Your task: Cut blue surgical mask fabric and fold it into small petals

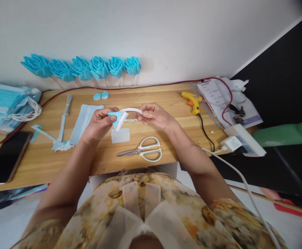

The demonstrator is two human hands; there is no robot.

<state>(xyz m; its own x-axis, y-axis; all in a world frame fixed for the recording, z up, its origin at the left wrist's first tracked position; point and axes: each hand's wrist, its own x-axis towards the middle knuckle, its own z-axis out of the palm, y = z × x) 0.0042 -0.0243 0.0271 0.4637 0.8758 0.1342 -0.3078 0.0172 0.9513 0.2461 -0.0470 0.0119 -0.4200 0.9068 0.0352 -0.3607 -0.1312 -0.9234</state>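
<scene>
My left hand [99, 125] pinches a folded piece of blue mask fabric [114, 114] with a white edge. In my right hand [154, 116] is a thin white ring that looks like a roll of tape [131, 110], with small print inside. The roll touches the white edge of the folded piece. Under my hands lies a small pale rectangle of fabric [120, 135]. Scissors [140, 151] with white handles rest nearer me, blades pointing left. Left of my left hand is a cut, pale blue face mask [82, 121].
Several blue fabric flowers [98, 67] on sticks lean against the wall. Two small blue folded pieces [100, 95] lie behind my hands. A yellow glue gun [192, 101], papers [214, 93] and a power strip [245, 140] are at right. Packed masks [7, 103] and a phone [8, 157] are at left.
</scene>
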